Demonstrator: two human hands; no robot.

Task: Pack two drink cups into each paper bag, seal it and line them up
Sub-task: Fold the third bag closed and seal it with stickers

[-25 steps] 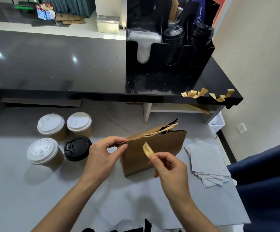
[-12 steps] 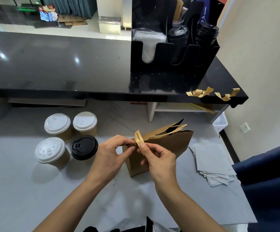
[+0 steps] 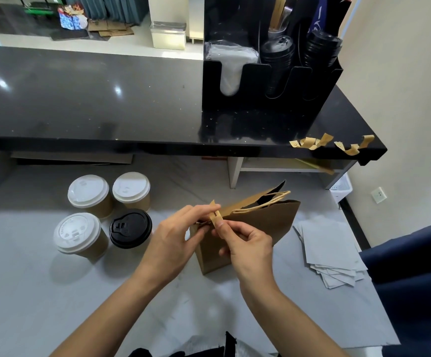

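Here, head view: we see one paper bag [image 3: 250,228] standing on the grey worktop [image 3: 54,292], right of four lidded cups [image 3: 106,215].
Left hand [image 3: 170,240]: fingers curled, pinching the bag's near top corner shut.
Right hand [image 3: 247,243]: thumb and forefinger pinch the seal strip [image 3: 214,215] against that same corner.
Bag mouth: far end gapes — contents possibly cups, hidden from us.
Doing it well: we'd keep both top edges flush, fold the strip over squarely, press it flat — then close the far end.
Since half a second ago: strip sits lower, tighter on the corner; cups unmoved.
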